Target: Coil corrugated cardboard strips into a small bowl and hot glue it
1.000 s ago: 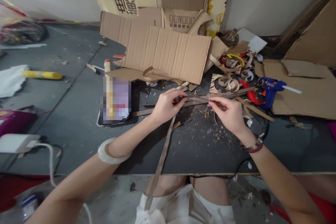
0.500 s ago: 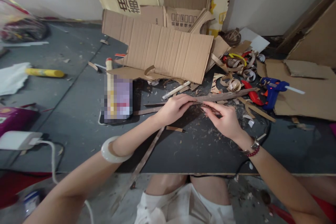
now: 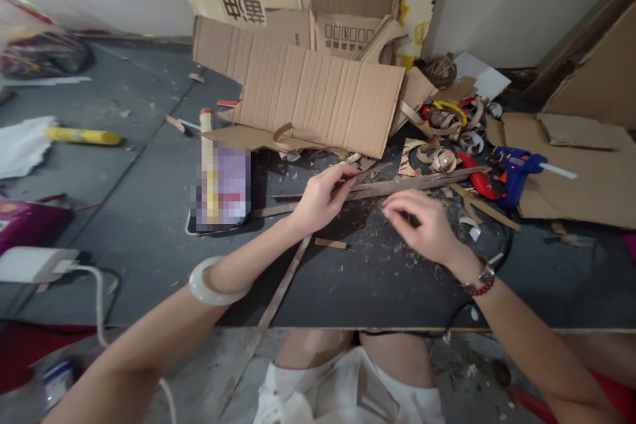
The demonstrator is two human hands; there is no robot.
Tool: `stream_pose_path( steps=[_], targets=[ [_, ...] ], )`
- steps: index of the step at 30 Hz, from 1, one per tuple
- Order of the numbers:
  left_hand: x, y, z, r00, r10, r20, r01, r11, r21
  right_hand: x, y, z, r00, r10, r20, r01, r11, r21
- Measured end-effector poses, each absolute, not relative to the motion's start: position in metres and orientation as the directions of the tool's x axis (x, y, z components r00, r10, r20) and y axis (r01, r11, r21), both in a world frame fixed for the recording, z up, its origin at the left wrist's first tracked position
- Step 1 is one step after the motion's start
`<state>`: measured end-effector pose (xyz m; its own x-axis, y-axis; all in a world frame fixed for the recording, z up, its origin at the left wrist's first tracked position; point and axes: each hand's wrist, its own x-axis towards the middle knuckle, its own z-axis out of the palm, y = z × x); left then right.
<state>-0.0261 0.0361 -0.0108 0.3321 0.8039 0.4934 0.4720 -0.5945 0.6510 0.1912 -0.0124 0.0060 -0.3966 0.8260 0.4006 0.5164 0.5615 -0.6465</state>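
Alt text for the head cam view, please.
Seen from above, a person's left hand holds long brown cardboard strips on a dark, scrap-strewn workbench, with the open right hand just beside them. A blue glue gun lies on a cardboard sheet to the right.

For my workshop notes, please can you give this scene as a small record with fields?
left hand: curled at the thin brown strips, grip unclear
right hand: empty, above the dark table
nearby: blue glue gun, curled cardboard shavings
behind: corrugated cardboard sheet
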Motion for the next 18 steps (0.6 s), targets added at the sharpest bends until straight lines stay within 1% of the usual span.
stream_pose_path(
  steps=[1, 2, 3, 5, 8, 14, 18],
  targets=[
    [-0.026, 0.036, -0.011, 0.319, 0.811, 0.491, 0.462, -0.585, 0.667, 0.187, -0.016, 0.006, -0.539, 0.744, 0.394, 0.482, 0.656, -0.580],
    [-0.026, 0.036, -0.012, 0.314, 0.814, 0.488, 0.455, -0.580, 0.675, 0.183, -0.020, 0.005, -0.663, 0.663, 0.347, 0.454, 0.725, -0.517],
    [-0.026, 0.036, -0.012, 0.315, 0.815, 0.486, 0.453, -0.579, 0.678, 0.178, -0.024, 0.003, -0.749, 0.593, 0.295, 0.431, 0.774, -0.464],
    [-0.026, 0.036, -0.012, 0.319, 0.815, 0.484, 0.455, -0.580, 0.676, 0.171, -0.031, -0.001, -0.839, 0.506, 0.201, 0.402, 0.824, -0.399],
    [-0.025, 0.035, -0.012, 0.335, 0.814, 0.475, 0.460, -0.581, 0.671, 0.167, -0.035, -0.006, -0.865, 0.483, 0.139, 0.403, 0.832, -0.382],
    [-0.026, 0.035, -0.013, 0.344, 0.807, 0.479, 0.459, -0.590, 0.664, 0.168, -0.035, -0.008, -0.857, 0.497, 0.134, 0.410, 0.816, -0.406],
    [-0.026, 0.036, -0.013, 0.346, 0.808, 0.476, 0.457, -0.589, 0.667, 0.166, -0.037, -0.006, -0.864, 0.485, 0.135, 0.404, 0.828, -0.390]
  ],
)
